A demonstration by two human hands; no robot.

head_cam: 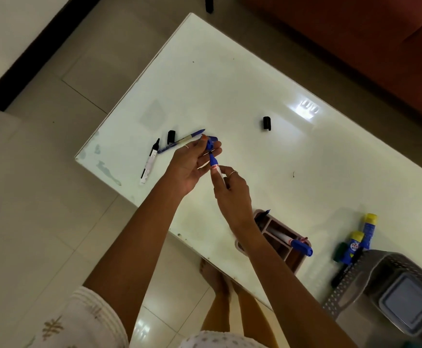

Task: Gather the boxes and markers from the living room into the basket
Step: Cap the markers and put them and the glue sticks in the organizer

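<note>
Over the white table [242, 91], my right hand [231, 189] grips a white marker with a blue tip [216, 167], its tip pointing up toward my left hand [192, 164]. My left hand pinches a blue cap [211, 143] just above that tip. On the table to the left lie an uncapped black marker [149, 163], a blue pen [182, 140] and a black cap [171, 136]. Another black cap [267, 123] lies farther right. A grey perforated basket [350, 287] at the lower right holds a grey box [405, 302].
A pink divided holder [292, 257] with a blue-capped marker [292, 242] stands near the table's front edge. Two blue glue sticks with yellow caps [360, 237] and a dark marker lie beside the basket. A brown sofa [355, 33] borders the far side.
</note>
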